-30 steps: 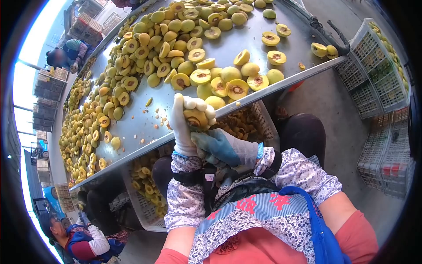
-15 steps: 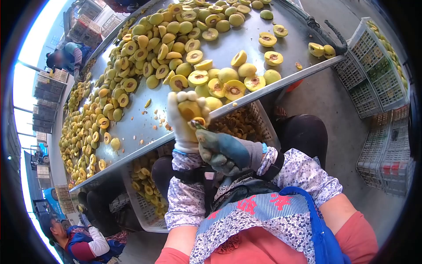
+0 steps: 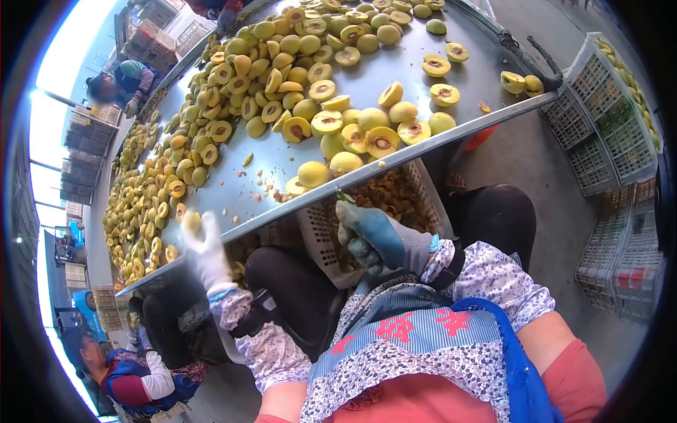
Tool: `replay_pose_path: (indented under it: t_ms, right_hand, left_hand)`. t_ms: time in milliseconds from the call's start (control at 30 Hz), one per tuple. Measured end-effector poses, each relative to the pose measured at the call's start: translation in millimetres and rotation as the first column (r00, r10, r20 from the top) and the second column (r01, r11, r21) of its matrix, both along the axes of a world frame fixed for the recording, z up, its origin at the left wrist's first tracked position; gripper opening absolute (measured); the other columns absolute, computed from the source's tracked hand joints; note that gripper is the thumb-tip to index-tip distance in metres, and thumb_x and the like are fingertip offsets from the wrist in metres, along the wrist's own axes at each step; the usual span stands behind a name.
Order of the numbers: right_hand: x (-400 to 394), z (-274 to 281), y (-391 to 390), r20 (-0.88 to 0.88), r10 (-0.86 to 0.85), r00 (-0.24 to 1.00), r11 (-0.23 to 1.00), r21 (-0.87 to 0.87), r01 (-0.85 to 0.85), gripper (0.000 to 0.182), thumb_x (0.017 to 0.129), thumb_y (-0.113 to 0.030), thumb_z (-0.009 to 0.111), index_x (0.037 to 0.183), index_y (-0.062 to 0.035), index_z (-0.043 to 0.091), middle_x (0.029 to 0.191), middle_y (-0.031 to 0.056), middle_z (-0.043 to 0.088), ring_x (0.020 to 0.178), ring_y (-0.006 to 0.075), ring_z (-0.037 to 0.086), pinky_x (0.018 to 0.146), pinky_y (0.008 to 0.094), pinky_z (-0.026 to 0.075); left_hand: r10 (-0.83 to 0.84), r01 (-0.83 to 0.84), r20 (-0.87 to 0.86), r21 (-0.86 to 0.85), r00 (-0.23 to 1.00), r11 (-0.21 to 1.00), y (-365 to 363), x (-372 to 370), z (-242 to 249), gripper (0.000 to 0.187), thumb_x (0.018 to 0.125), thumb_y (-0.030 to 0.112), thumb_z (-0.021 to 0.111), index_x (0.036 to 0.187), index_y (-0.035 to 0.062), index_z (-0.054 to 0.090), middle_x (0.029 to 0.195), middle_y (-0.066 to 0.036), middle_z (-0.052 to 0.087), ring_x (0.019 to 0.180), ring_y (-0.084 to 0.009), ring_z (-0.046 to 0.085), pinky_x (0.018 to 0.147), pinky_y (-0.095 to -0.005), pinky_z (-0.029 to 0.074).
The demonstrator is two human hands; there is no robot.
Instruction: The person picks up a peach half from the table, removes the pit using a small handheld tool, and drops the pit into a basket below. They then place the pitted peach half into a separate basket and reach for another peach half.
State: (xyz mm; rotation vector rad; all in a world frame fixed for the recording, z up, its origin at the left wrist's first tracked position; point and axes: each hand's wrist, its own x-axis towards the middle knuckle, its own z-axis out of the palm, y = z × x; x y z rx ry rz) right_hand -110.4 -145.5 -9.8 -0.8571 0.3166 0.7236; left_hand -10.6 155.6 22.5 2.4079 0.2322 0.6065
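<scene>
My left hand [image 3: 206, 257], in a white glove and blurred by motion, reaches over the table's near edge. Its thumb and fingers are spread beside a yellow fruit half [image 3: 191, 221] at the near side of the pile. My right hand [image 3: 374, 236], in a blue-grey glove, is closed around a small tool [image 3: 344, 198], whose tip alone shows. It hovers above a white crate [image 3: 321, 240] of brown-yellow scraps. Cut yellow-green fruit [image 3: 264, 77] lies heaped on the metal table [image 3: 282, 206]. Two pieces [image 3: 312, 174] rest by its near rim.
Stacked crates [image 3: 599, 113] of fruit stand at the right. A co-worker [image 3: 127, 84] leans at the table's far side, and another person [image 3: 134, 374] sits at the lower left. A dark cable [image 3: 539, 63] lies at the table's right corner. My knees are below the near edge.
My left hand has let go of its fruit and moved left to the pile. Pieces now lie by the near rim. My right hand has moved slightly right, still closed.
</scene>
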Motion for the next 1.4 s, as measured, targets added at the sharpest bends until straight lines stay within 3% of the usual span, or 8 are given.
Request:
replay_pose_path:
  t_ms: [100, 167, 367, 533, 700, 967, 1067, 1400]
  right_hand:
    - [10, -3, -3, 0.042, -0.055, 0.998, 0.997, -0.052, 0.057, 0.052, 0.096, -0.062, 0.049, 0.088, -0.0107, 0.052, 0.059, -0.0026, 0.039, 0.043, 0.0086, 0.033, 0.039, 0.0258, 0.032]
    - [14, -4, -4, 0.025, -0.11, 0.994, 0.992, -0.063, 0.112, 0.05, 0.097, -0.06, 0.048, 0.086, -0.0115, 0.052, 0.059, -0.0023, 0.04, 0.044, 0.0091, 0.035, 0.039, 0.0264, 0.032]
    - [22, -2, -7, 0.18, -0.129, 0.975, 0.968, -0.192, 0.163, 0.045, 0.099, -0.053, 0.051, 0.087, -0.0098, 0.054, 0.061, 0.001, 0.048, 0.046, 0.0107, 0.044, 0.042, 0.0294, 0.041]
    - [33, -14, 4, 0.396, -0.125, 0.91, 0.885, -0.371, 0.283, 0.043, 0.1, -0.045, 0.055, 0.096, -0.0024, 0.063, 0.068, 0.0052, 0.059, 0.062, 0.0113, 0.057, 0.059, 0.0301, 0.048]
    - [44, -24, 18, 0.613, -0.086, 0.786, 0.782, -0.448, 0.434, 0.043, 0.1, -0.04, 0.058, 0.106, 0.0014, 0.065, 0.077, 0.0158, 0.067, 0.074, 0.0154, 0.062, 0.07, 0.037, 0.052]
    - [49, -27, 25, 0.652, 0.01, 0.758, 0.75, -0.506, 0.425, 0.038, 0.099, -0.038, 0.058, 0.116, -0.0047, 0.062, 0.092, 0.024, 0.069, 0.096, 0.0415, 0.068, 0.077, 0.043, 0.053]
    - [45, -21, 27, 0.67, 0.001, 0.743, 0.726, -0.511, 0.46, 0.033, 0.101, -0.032, 0.057, 0.111, -0.0016, 0.063, 0.089, 0.0175, 0.071, 0.088, 0.02, 0.07, 0.076, 0.0368, 0.053]
    - [44, -34, 29, 0.619, 0.042, 0.785, 0.739, -0.548, 0.393, 0.031, 0.102, -0.032, 0.056, 0.11, -0.0029, 0.064, 0.093, 0.0166, 0.071, 0.089, 0.0159, 0.067, 0.078, 0.0353, 0.053]
  left_hand:
    - [-0.462, 0.42, -0.06, -0.327, 0.885, 0.847, -78, 12, 0, 0.053, 0.088, 0.028, 0.072, 0.129, -0.003, 0.057, 0.128, -0.017, 0.061, 0.118, -0.0243, 0.058, 0.103, -0.0348, 0.043]
    - [-0.598, 0.608, -0.165, 0.015, 0.784, 0.794, -119, 19, -4, 0.055, 0.081, 0.027, 0.074, 0.127, 0.0006, 0.061, 0.126, -0.02, 0.062, 0.118, -0.0304, 0.059, 0.103, -0.0371, 0.044]
    - [-0.757, 0.784, -0.32, -0.068, 0.569, 0.618, -138, 77, -58, 0.048, 0.084, 0.021, 0.073, 0.127, 0.0027, 0.062, 0.108, -0.012, 0.068, 0.095, -0.0187, 0.065, 0.087, -0.0298, 0.052]
    - [-0.653, 0.385, -0.035, -0.783, 0.756, 0.488, -130, 78, -42, 0.029, 0.098, 0.024, 0.062, 0.12, 0.0047, 0.064, 0.098, -0.005, 0.068, 0.082, -0.0103, 0.062, 0.067, -0.022, 0.051]
    - [-0.632, 0.208, -0.043, -0.925, 0.774, 0.317, -150, 37, -21, 0.053, 0.105, 0.047, 0.039, 0.121, 0.002, 0.063, 0.1, -0.014, 0.07, 0.079, -0.0159, 0.066, 0.068, -0.0244, 0.055]
    - [-0.694, 0.285, -0.023, -0.902, 0.72, 0.325, -159, 14, -17, 0.056, 0.108, 0.043, 0.03, 0.125, -0.0011, 0.058, 0.1, -0.017, 0.071, 0.084, -0.0193, 0.068, 0.074, -0.0276, 0.057]
    - [-0.599, 0.458, 0.095, -0.74, 0.795, 0.492, -164, 12, -27, 0.054, 0.108, 0.042, 0.03, 0.119, -0.0016, 0.059, 0.097, -0.017, 0.071, 0.082, -0.0195, 0.068, 0.074, -0.0283, 0.057]
    - [-0.589, 0.34, 0.075, -0.871, 0.805, 0.354, -166, 9, -20, 0.055, 0.108, 0.042, 0.032, 0.105, -0.002, 0.065, 0.09, -0.016, 0.072, 0.074, -0.0189, 0.067, 0.071, -0.0288, 0.056]
